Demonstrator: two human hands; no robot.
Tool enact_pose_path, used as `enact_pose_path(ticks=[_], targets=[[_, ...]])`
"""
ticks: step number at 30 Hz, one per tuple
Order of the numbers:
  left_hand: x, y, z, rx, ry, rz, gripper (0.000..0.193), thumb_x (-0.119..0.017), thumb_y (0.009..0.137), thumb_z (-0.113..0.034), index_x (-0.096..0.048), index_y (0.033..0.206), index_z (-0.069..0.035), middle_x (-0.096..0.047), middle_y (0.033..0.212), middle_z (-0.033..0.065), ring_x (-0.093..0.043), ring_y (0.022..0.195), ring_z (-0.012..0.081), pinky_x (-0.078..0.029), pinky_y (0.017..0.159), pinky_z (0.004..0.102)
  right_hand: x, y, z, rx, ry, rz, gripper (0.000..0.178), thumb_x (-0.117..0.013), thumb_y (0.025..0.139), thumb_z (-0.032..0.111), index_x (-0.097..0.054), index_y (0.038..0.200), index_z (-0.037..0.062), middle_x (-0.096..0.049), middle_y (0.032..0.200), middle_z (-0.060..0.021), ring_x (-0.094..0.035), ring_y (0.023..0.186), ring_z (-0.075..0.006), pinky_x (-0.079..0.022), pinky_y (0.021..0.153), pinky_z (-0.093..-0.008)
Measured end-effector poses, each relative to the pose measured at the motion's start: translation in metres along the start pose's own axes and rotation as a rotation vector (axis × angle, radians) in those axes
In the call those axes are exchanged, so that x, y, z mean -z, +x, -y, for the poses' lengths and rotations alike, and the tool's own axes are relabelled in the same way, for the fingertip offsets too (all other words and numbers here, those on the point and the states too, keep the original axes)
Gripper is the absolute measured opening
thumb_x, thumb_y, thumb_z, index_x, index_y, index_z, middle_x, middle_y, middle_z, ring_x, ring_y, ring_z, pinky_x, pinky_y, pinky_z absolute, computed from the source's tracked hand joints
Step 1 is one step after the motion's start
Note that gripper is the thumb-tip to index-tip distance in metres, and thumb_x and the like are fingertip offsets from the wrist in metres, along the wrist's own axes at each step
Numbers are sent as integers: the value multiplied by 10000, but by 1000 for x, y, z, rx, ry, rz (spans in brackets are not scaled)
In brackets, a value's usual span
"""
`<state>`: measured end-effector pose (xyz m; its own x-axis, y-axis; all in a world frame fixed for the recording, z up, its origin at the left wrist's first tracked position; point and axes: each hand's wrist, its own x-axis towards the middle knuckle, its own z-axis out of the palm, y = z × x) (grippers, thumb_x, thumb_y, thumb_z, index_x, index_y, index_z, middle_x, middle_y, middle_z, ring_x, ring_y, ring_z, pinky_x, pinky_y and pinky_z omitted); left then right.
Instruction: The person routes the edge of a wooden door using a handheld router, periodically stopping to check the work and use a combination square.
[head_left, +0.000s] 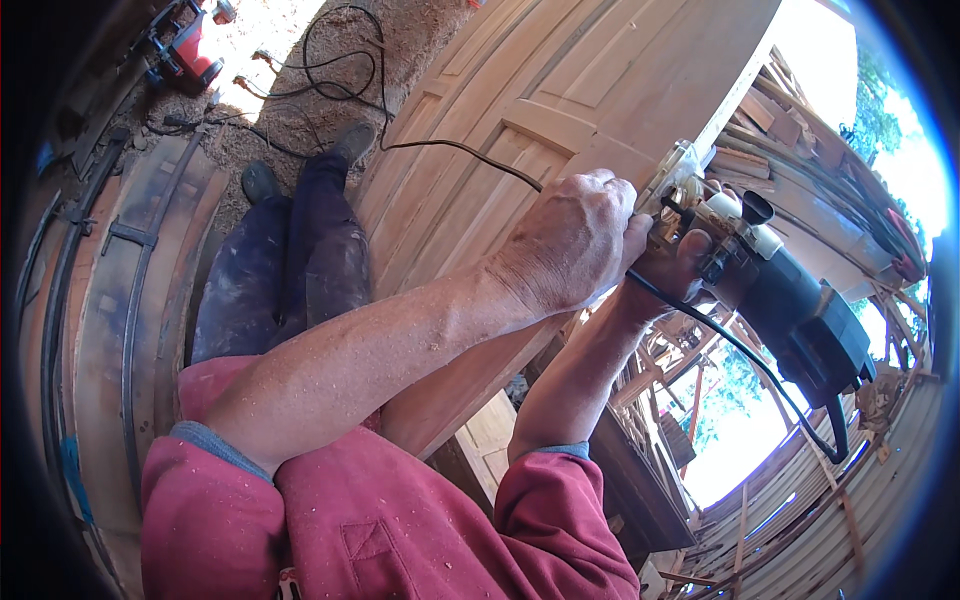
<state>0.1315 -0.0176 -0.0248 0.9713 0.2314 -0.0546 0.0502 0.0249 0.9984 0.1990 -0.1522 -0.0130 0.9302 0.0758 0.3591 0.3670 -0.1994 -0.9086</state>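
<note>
A black corded router (790,300) is held up on its side, its metal base turned toward the door. My right hand (685,262) grips it from below, around the base end, with the fingers partly hidden behind the tool. My left hand (580,240) is closed against the same base, fingertips pinched near a small dark knob (672,208); what lies between them is hidden. The power cord (725,338) loops from the router's end, passes behind my left hand and crosses a pale panelled wooden door (630,70) to the floor.
Boards with long metal bar clamps (135,235) lie at the left. A red wheeled machine (190,50) and coiled cable (345,85) rest on the sawdust-strewn floor. Stacked timber (800,150) stands at the right, beside corrugated sheeting (830,520).
</note>
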Motion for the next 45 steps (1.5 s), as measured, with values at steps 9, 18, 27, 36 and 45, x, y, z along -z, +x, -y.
enact_pose_path(ticks=[9,18,27,36,45], targets=[[-1,5,0,-37,53,-16,323,-597,933,-235,-570,772,43,-583,736,205,-631,716,362,-507,695,443,-4,6,-3,23,54,-20,702,-803,790,200,-450,1348,-41,-581,1269,-189,-607,1136,-304,-536,976,-452],[-1,8,0,-3,23,0,331,-594,939,-242,-579,776,46,-588,739,207,-636,710,361,-514,705,436,3,8,-6,-10,23,-3,733,-810,799,237,-436,1367,-35,-563,1310,-181,-604,1142,-317,-535,979,-454],[-1,4,-1,-9,15,-19,320,-609,930,-233,-558,749,26,-575,723,195,-623,687,362,-501,673,447,-2,5,-1,31,24,-14,712,-799,795,206,-439,1364,-26,-576,1280,-180,-605,1139,-315,-522,992,-458],[2,-7,1,-6,-16,-7,322,-607,930,-231,-550,755,34,-567,720,195,-618,692,358,-497,664,442,-7,-6,4,87,-16,-33,641,-802,797,228,-505,1301,-33,-619,1198,-171,-624,1092,-289,-524,966,-426],[6,-19,-1,46,-31,61,307,-599,934,-230,-555,778,30,-569,740,193,-617,693,352,-495,652,449,-2,-19,10,40,-33,-38,792,-838,767,364,-456,1345,-21,-576,1255,-179,-602,1135,-304,-525,982,-436]])
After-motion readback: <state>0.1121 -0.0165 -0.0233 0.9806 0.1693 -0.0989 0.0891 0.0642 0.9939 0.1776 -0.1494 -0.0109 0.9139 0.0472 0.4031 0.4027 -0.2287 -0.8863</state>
